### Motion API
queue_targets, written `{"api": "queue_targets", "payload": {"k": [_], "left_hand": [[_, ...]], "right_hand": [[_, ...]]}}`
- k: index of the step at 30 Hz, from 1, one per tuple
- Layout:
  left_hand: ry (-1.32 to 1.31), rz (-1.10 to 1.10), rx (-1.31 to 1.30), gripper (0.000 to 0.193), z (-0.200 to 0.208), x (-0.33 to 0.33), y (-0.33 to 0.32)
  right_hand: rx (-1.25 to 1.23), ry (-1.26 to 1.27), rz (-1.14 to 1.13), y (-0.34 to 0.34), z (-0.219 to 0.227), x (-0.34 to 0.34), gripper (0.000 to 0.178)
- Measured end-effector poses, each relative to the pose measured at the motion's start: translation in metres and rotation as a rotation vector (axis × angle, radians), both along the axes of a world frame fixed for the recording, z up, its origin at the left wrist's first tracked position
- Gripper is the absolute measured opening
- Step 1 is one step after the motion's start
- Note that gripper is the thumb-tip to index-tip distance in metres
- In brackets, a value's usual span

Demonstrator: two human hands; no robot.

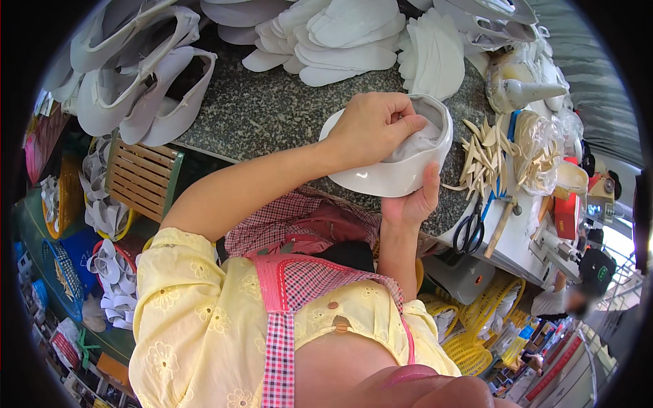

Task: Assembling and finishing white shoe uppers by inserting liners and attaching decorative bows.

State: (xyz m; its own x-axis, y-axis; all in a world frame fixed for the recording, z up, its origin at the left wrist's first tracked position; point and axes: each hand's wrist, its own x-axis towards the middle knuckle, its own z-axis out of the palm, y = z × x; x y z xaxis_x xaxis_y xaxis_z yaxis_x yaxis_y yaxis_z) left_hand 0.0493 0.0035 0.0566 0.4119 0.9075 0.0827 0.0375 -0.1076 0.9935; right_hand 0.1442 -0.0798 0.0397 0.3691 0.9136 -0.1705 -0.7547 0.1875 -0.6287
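Note:
Over the speckled stone bench top (238, 102), I hold a glossy white shoe upper (381, 178) with its opening turned upward. My left hand (377, 129) reaches across to it, thumb and fingers pinched together inside the opening at the grey-white lining (420, 141). Whether a bit of lining is caught between those fingertips is hidden. From the near side, my right hand (413, 200) grips the upper, with the thumb up along its outer wall and the other fingers underneath. Stacked white shoe-shaped pieces (347, 34) lie just beyond.
White shoes (166, 95) stand at the far left. Right of my hands are a pile of cream strips (486, 153), black-handled scissors (469, 232) and a wooden-handled hammer (502, 230). A slatted wooden stool (141, 175) stands left of the bench; yellow baskets (469, 347) sit lower right.

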Motion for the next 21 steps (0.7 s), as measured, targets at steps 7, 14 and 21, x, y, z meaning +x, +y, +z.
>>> {"api": "queue_targets", "payload": {"k": [7, 14, 21], "left_hand": [[0.034, -0.176, -0.122, 0.019, -0.003, 0.004, 0.009], [0.047, -0.097, -0.096, 0.019, -0.003, 0.004, 0.003], [0.031, -0.201, -0.116, 0.02, -0.008, 0.004, 0.008]], "right_hand": [[0.069, -0.139, 0.108, -0.006, -0.006, 0.005, 0.063], [0.009, -0.082, -0.025, 0.0, -0.004, -0.005, 0.065], [0.051, -0.063, 0.019, -0.007, -0.006, -0.005, 0.064]]}}
